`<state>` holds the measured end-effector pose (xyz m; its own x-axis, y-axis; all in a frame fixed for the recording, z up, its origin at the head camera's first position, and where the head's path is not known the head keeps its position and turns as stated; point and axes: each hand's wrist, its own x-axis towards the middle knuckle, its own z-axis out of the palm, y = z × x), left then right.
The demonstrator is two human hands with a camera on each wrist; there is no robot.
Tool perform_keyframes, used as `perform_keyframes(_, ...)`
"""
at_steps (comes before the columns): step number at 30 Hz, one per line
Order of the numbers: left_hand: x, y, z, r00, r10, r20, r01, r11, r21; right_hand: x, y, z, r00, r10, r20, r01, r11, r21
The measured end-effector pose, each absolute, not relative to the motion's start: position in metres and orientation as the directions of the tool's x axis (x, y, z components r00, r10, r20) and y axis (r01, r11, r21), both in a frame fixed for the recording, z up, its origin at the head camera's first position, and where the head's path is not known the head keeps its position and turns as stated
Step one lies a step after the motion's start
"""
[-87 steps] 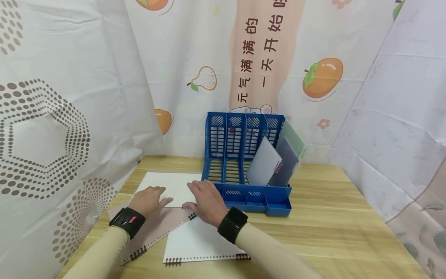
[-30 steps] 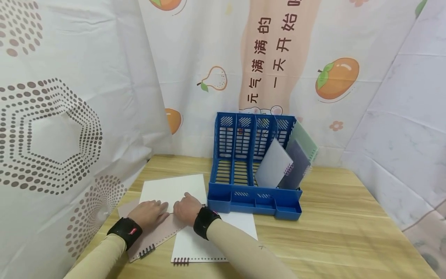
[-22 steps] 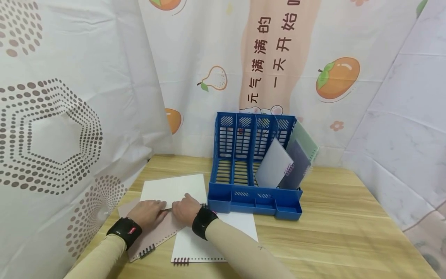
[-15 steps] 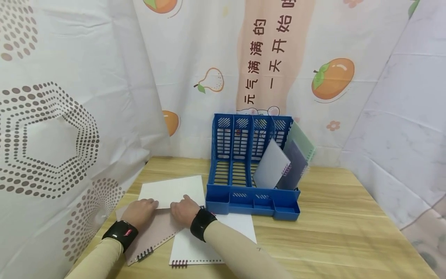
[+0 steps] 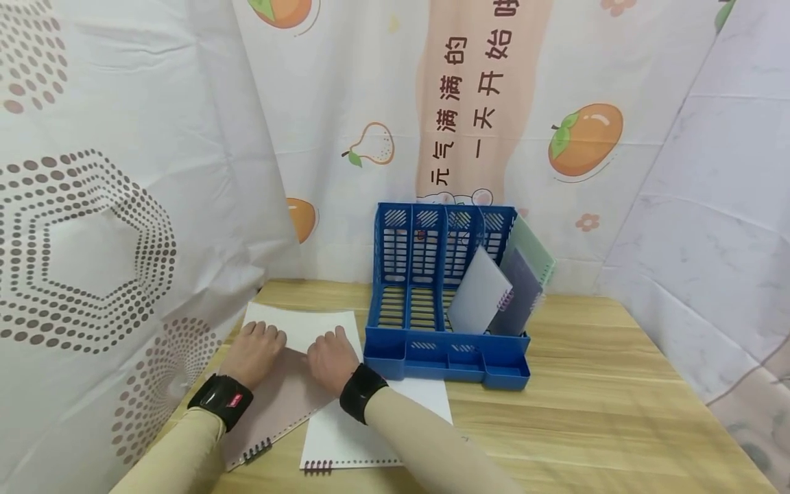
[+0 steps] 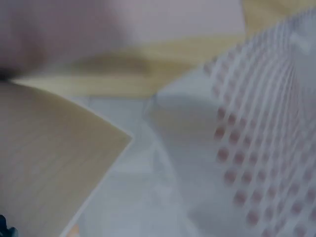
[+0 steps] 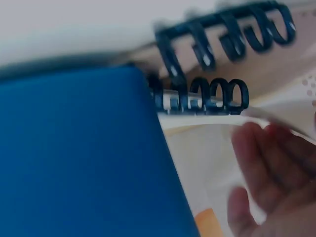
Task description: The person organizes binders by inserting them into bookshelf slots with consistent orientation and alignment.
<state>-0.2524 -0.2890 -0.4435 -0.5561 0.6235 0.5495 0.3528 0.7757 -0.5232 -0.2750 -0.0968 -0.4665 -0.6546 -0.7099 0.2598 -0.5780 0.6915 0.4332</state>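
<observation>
In the head view, a white spiral notebook (image 5: 308,328) is raised off the table at its near edge, above a pinkish notebook (image 5: 280,384). My left hand (image 5: 254,353), fingers curled, grips that near edge on the left. The same edge is gripped farther right by my right hand (image 5: 333,360). In the right wrist view, bent fingers (image 7: 266,153) meet the notebook's edge beside its dark binding rings (image 7: 217,96). The left wrist view is blurred; a notebook corner (image 6: 74,148) shows, but no left-hand fingers can be made out there.
A blue file rack (image 5: 426,353) stands right of my hands. On its right side lean a pale notebook (image 5: 478,291), a purple one (image 5: 521,291) and a green one (image 5: 532,247). Another white notebook (image 5: 352,436) lies near the front of the wooden table (image 5: 586,412). Curtains surround the table.
My hands have gone from hovering with spread fingers to gripping the white notebook's near edge. In the last half second both hands moved up and that edge rose, uncovering more of the pinkish notebook.
</observation>
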Motion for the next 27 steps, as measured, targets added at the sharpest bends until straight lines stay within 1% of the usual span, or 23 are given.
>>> perform_keyframes(3,-0.254,-0.281,-0.427,-0.489,0.642,0.59,0.336,0.763,-0.552,-0.276,-0.096,-0.456,-0.652,-0.675,0.345,-0.533,0.732,0.424)
perform_keyframes(7,-0.255,-0.269,-0.407,-0.427,0.661,0.617,0.322,0.749,-0.579,-0.272,-0.095,-0.438,-0.662,-0.602,0.448,-0.51,0.799,0.32)
perform_keyframes(10,-0.255,-0.26,-0.394,-0.402,0.671,0.623,0.307,0.74,-0.598,-0.27,-0.093,-0.427,-0.662,-0.549,0.51,-0.485,0.833,0.267)
perform_keyframes(12,-0.255,-0.255,-0.387,-0.39,0.675,0.626,0.298,0.736,-0.608,-0.27,-0.091,-0.422,-0.655,-0.532,0.538,-0.464,0.844,0.269)
perform_keyframes(15,-0.254,-0.249,-0.379,-0.381,0.675,0.632,0.283,0.736,-0.615,-0.27,-0.087,-0.417,-0.627,-0.536,0.565,-0.452,0.842,0.296)
perform_keyframes(18,-0.252,-0.244,-0.371,-0.372,0.672,0.641,0.276,0.739,-0.615,-0.27,-0.08,-0.413,-0.598,-0.534,0.598,-0.48,0.836,0.266)
perform_keyframes(20,-0.251,-0.241,-0.364,-0.361,0.664,0.654,0.27,0.746,-0.609,-0.27,-0.076,-0.412,-0.586,-0.516,0.624,-0.507,0.835,0.214)
perform_keyframes(22,-0.251,-0.238,-0.356,-0.334,0.653,0.68,0.268,0.757,-0.596,-0.271,-0.07,-0.41,-0.586,-0.487,0.648,-0.528,0.836,0.151)
perform_keyframes(27,-0.255,-0.229,-0.339,-0.249,0.593,0.766,0.301,0.799,-0.521,-0.272,-0.059,-0.407,-0.618,-0.407,0.673,-0.555,0.832,-0.008)
